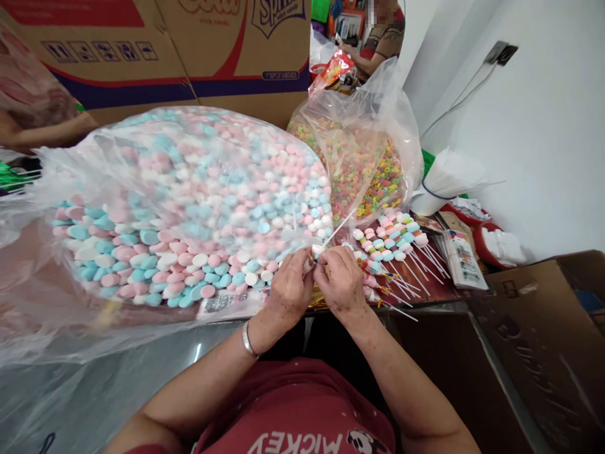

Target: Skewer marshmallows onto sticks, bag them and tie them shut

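Close together at the table's front edge, my left hand (pixel 290 284) and my right hand (pixel 343 280) are both closed on a candy stick (pixel 338 227). Its white stick points up and to the right, with a pale candy piece at the fingertips; the rest is hidden by my fingers. To the left spreads a large clear bag of pink, white and blue candies (pixel 189 252). Beside my right hand lie several finished-looking candy skewers (pixel 394 236) with white sticks. Nearer me, more candy skewers (pixel 373 265) have wrappers and coloured ties.
Behind, a bag of colourful ring candies (pixel 378 170) leans by a large carton (pixel 236 63). White sticks fill a cup (pixel 428 198) at right, near printed cards (pixel 458 258) and a red basket (pixel 496 246). Another person's arm (pixel 42 129) shows at left; another person (pixel 382 44) sits behind.
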{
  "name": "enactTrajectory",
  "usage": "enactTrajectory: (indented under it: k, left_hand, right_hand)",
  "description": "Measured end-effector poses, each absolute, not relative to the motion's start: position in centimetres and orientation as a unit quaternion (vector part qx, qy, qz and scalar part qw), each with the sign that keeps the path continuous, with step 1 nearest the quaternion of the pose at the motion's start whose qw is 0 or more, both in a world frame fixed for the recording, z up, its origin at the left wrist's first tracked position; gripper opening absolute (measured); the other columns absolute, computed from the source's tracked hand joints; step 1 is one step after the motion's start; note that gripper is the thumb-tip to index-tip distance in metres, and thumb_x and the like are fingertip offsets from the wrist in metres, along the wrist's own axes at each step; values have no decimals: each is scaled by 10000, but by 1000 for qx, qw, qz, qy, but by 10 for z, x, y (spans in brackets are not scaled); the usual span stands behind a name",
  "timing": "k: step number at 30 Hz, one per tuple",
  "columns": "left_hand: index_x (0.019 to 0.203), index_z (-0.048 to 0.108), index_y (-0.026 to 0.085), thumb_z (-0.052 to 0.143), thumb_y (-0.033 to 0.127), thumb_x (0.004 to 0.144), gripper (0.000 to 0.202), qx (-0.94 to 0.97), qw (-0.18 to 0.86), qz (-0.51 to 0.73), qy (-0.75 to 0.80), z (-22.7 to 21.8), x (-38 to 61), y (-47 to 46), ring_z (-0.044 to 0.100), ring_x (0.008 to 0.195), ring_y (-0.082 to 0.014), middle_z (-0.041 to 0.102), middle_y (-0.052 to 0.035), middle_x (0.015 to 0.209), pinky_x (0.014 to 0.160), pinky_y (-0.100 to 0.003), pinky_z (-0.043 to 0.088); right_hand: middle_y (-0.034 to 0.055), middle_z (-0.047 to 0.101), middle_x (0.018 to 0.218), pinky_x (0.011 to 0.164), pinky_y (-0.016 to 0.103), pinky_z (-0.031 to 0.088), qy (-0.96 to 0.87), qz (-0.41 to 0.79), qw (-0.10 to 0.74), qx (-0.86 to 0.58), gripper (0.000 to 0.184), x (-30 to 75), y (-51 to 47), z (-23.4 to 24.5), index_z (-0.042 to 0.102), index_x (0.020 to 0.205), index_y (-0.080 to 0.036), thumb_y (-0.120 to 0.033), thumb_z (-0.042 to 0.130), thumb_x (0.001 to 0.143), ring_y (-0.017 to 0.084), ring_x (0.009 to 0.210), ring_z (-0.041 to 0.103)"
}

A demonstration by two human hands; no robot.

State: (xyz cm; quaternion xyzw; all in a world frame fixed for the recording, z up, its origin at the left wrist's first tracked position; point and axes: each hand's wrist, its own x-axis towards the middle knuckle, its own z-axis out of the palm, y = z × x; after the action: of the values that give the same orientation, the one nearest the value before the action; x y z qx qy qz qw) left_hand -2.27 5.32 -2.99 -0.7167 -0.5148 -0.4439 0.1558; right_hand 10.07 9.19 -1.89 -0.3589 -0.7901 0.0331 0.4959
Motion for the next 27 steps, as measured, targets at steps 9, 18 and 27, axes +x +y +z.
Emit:
enactTrajectory:
  k: [9,18,27]
  left_hand:
    - [1183,537,164,464,132,900,295,-692,25,-433,-578,-32,-23,47,695,883,-195,719,-96,1008,772,-285,551]
    - [1368,414,164,504,165,876,500,-678,-117,-428,-586,-25,-22,43,659,815,-156,694,-84,1050,740,-261,533]
    - [1287,486,153,503,170,843,445,-662,-193,-435,-579,-25,-26,47,663,961,-183,674,-110,1153,840,-295,537]
  right_hand:
    - [53,510,748,671,353,417,-817,-17,486,-310,158,107,98,-15,501,816,-207,-76,417,844,222,754,457]
    - [104,611,964,758,392,466,-779,-116,535,-307,199,105,89,-23,539,1031,-201,-78,489,883,219,854,547]
    - [76,602,852,716,352,489,-810,33,502,-300,166,107,95,-22,515,956,-192,-90,401,892,205,800,557]
